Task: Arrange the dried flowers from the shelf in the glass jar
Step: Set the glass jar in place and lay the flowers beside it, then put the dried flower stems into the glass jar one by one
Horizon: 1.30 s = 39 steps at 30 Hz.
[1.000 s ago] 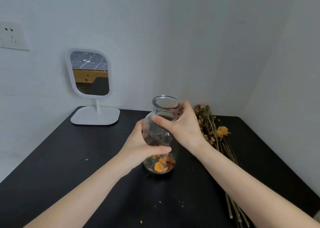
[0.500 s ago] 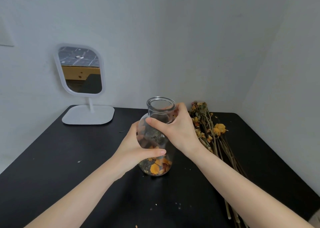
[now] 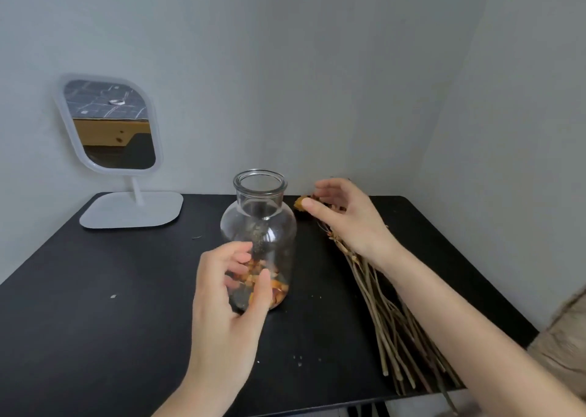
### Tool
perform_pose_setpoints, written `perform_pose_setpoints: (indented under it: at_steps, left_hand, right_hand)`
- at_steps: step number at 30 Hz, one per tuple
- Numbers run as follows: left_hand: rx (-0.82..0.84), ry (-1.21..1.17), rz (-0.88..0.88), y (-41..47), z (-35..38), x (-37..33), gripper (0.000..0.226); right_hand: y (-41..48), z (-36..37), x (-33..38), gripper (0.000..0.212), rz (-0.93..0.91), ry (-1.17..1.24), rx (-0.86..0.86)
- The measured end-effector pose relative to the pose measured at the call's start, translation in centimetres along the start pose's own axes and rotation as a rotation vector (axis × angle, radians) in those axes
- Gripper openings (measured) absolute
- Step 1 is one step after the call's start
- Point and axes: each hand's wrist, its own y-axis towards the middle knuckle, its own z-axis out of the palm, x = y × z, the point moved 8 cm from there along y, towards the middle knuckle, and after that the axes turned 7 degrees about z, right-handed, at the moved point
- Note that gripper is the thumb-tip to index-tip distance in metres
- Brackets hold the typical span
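Note:
A clear glass jar [image 3: 260,213] stands upright mid-table, with orange dried petals [image 3: 277,291] at its bottom. My left hand [image 3: 228,302] hovers just in front of the jar's lower left side, fingers loosely spread and holding nothing. A bunch of dried flowers [image 3: 390,331] lies on the table to the right of the jar, stems pointing toward me. My right hand [image 3: 348,220] arches over the flower heads with its fingers spread. Its thumb lies against an orange bloom [image 3: 298,201]. Most of the flower heads are hidden beneath that hand.
The black table [image 3: 111,321] sits in a corner between two pale walls. A white standing mirror [image 3: 109,124] is at the back left. Small crumbs dot the tabletop. The stem ends overhang the table's front right edge.
Both hands have let go of the jar. My left hand drew back toward me, and my right hand moved right onto the dried flower heads. The jar stands free.

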Motion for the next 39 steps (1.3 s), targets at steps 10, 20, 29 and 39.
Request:
perform_pose_setpoints:
  at_steps: [10, 20, 29, 39]
  left_hand:
    - [0.337, 0.05, -0.279, -0.8, 14.8, 3.8, 0.013]
    - [0.331, 0.147, -0.743, 0.4, 19.5, 10.9, 0.027]
    - [0.48, 0.08, -0.815, -1.0, 19.1, 10.4, 0.023]
    - [0.401, 0.077, -0.821, -0.2, 18.4, 10.1, 0.017]
  right_hand:
    - [0.9, -9.9, -10.9, 0.011, 0.278, -0.188, -0.123]
    - [2.9, -7.5, -14.2, 0.018, 0.326, -0.379, -0.019]
    - [4.2, -5.9, -13.2, 0.035, 0.322, -0.595, -0.024]
    - [4.4, -5.9, -13.6, 0.027, 0.351, -0.554, -0.049]
